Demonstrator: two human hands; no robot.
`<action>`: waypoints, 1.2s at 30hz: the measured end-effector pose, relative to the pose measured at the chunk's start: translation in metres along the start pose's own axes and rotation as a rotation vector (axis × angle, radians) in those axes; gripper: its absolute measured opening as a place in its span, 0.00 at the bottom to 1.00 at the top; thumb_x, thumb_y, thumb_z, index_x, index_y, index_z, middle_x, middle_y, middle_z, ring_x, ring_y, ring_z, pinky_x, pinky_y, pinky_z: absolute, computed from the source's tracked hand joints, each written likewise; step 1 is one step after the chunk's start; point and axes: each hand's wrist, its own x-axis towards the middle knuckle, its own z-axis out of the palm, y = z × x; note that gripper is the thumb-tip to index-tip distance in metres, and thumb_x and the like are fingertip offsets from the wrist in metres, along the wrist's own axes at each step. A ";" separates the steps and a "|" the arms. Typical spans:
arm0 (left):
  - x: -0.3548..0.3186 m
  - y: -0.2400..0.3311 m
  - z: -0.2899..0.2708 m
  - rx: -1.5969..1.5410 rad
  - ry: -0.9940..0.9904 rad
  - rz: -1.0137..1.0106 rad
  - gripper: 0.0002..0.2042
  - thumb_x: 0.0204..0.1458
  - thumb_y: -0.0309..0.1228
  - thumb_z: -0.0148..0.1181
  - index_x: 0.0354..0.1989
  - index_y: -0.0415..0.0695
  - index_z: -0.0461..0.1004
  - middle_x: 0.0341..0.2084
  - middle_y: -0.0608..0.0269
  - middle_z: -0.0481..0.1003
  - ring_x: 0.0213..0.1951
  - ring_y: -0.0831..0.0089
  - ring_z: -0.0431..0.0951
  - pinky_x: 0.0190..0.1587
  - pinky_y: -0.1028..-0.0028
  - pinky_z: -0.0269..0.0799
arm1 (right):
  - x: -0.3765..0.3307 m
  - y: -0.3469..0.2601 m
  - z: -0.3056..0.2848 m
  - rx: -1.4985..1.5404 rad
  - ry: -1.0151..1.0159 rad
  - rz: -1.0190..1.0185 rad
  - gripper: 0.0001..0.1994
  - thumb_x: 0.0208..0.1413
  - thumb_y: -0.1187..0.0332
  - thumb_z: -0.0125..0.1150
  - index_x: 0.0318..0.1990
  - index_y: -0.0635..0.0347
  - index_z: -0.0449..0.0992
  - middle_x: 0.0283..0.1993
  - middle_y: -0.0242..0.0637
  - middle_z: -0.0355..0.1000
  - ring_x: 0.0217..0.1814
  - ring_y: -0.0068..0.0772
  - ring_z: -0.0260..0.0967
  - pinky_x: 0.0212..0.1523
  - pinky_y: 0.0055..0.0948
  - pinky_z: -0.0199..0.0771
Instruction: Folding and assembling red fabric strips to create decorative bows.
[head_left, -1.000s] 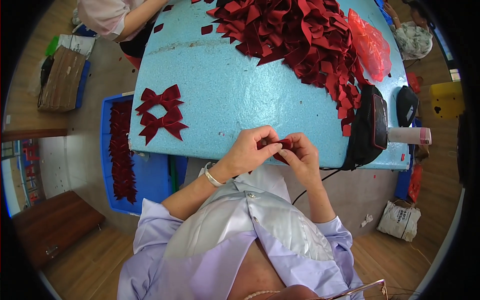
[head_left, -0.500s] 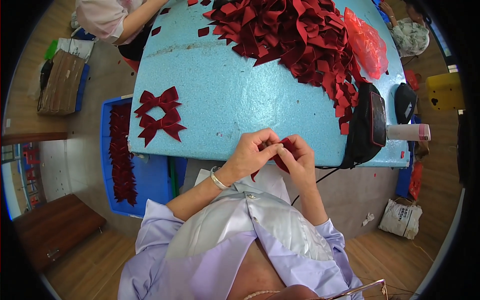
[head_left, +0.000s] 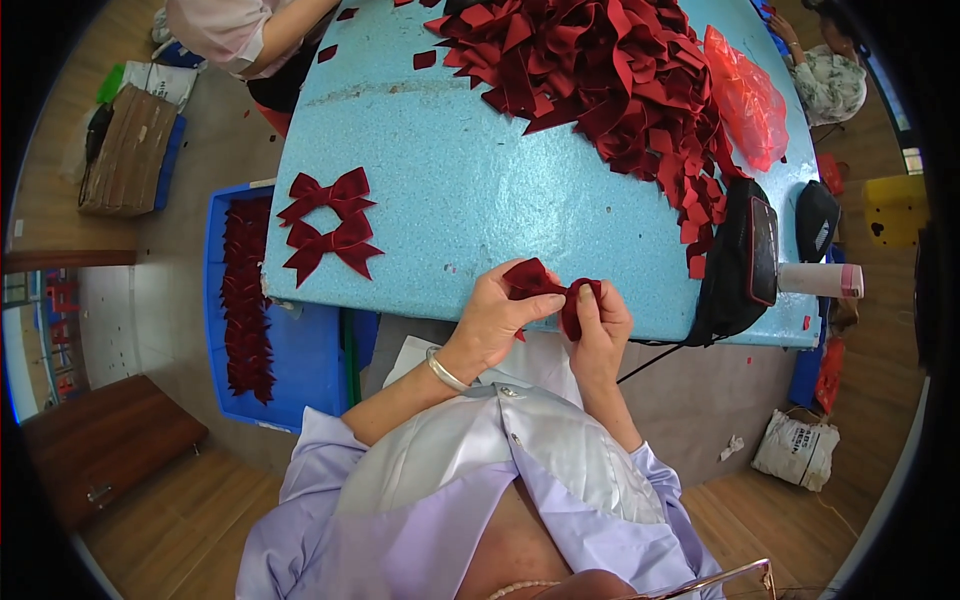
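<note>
Between my hands, at the table's near edge, is a dark red velvet bow point(head_left: 527, 277). My left hand point(head_left: 494, 318) pinches its left loop, thumb lying across the front. The right loop is gripped by my right hand point(head_left: 600, 325), with the thumb pressed on it. A ribbon tail pokes out below my left fingers; the rest of the underside is hidden. Two finished-looking red bows point(head_left: 329, 225) lie on the blue table point(head_left: 430, 200), to the left of my hands.
A large heap of red ribbon pieces point(head_left: 600, 80) covers the far right, beside a red plastic bag point(head_left: 745, 100). A black pouch point(head_left: 740, 260) and a pale bottle point(head_left: 820, 280) are at right. Rows of bows fill part of a blue bin point(head_left: 300, 370). Other people sit at the far corners.
The bow's loops now show spread between my hands; before, the ribbon was mostly covered by my fingers. My hands have drawn slightly apart. The whole view has shifted a little.
</note>
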 end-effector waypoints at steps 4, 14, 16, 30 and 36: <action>0.000 0.001 -0.001 0.076 -0.011 0.005 0.14 0.45 0.17 0.67 0.41 0.39 0.74 0.35 0.66 0.76 0.35 0.79 0.75 0.38 0.79 0.72 | 0.002 -0.009 0.002 0.088 0.070 0.077 0.09 0.66 0.70 0.51 0.33 0.62 0.72 0.30 0.28 0.71 0.27 0.16 0.64 0.30 0.19 0.65; -0.002 0.004 -0.003 0.553 -0.078 0.127 0.16 0.45 0.18 0.67 0.39 0.42 0.68 0.30 0.72 0.71 0.35 0.85 0.71 0.37 0.80 0.70 | 0.033 -0.041 -0.003 -0.521 -0.345 -0.377 0.11 0.41 0.78 0.67 0.35 0.65 0.76 0.39 0.37 0.72 0.44 0.29 0.66 0.43 0.26 0.66; 0.000 0.002 -0.005 0.545 -0.081 0.140 0.15 0.45 0.18 0.67 0.39 0.42 0.68 0.30 0.72 0.71 0.35 0.86 0.70 0.37 0.80 0.70 | 0.034 -0.039 -0.003 -0.527 -0.395 -0.372 0.14 0.38 0.79 0.68 0.36 0.65 0.77 0.40 0.38 0.72 0.45 0.30 0.66 0.44 0.27 0.65; -0.002 0.010 -0.013 0.366 -0.063 0.075 0.16 0.46 0.15 0.67 0.45 0.38 0.75 0.39 0.64 0.78 0.40 0.79 0.78 0.47 0.76 0.76 | 0.030 -0.041 -0.007 -0.243 -0.377 -0.049 0.14 0.56 0.78 0.55 0.49 0.64 0.78 0.49 0.38 0.72 0.50 0.27 0.67 0.48 0.24 0.68; -0.001 0.003 -0.013 0.329 0.003 0.058 0.13 0.47 0.16 0.67 0.41 0.38 0.75 0.37 0.65 0.78 0.39 0.79 0.77 0.46 0.77 0.76 | 0.043 -0.052 -0.001 -0.311 -0.270 -0.059 0.09 0.57 0.77 0.55 0.44 0.67 0.79 0.45 0.36 0.74 0.47 0.25 0.69 0.44 0.23 0.69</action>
